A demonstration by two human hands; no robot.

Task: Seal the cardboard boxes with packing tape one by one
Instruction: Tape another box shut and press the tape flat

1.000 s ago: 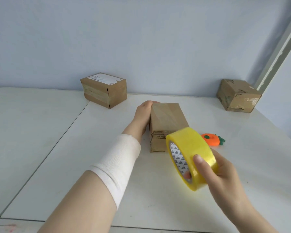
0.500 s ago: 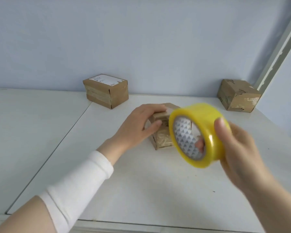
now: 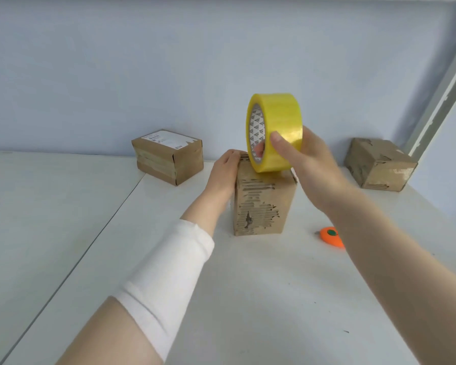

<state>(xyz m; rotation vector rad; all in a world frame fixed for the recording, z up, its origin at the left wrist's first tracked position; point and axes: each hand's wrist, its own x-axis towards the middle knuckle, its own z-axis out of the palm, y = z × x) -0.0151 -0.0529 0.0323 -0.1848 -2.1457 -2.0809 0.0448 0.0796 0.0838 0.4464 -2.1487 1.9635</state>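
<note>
A small brown cardboard box point(image 3: 261, 206) stands upright on end in the middle of the white table point(image 3: 248, 299), its torn, scuffed face toward me. My left hand point(image 3: 225, 169) grips its upper left edge, fingers curled over the top. My right hand point(image 3: 304, 164) holds a roll of yellow packing tape point(image 3: 277, 127) on edge, thumb on the outer band and a finger inside the core. The roll's lower rim sits at the box's top. Whether a strip of tape is pulled out cannot be made out.
A labelled cardboard box point(image 3: 167, 156) sits at the back left by the wall, and a worn one point(image 3: 378, 164) at the back right. An orange carrot-shaped cutter point(image 3: 331, 235) lies on the table right of the middle box, partly behind my right forearm.
The middle box went from lying flat to standing on end under my left hand. My right hand lifted the tape roll from near me up and forward onto the box's top.
</note>
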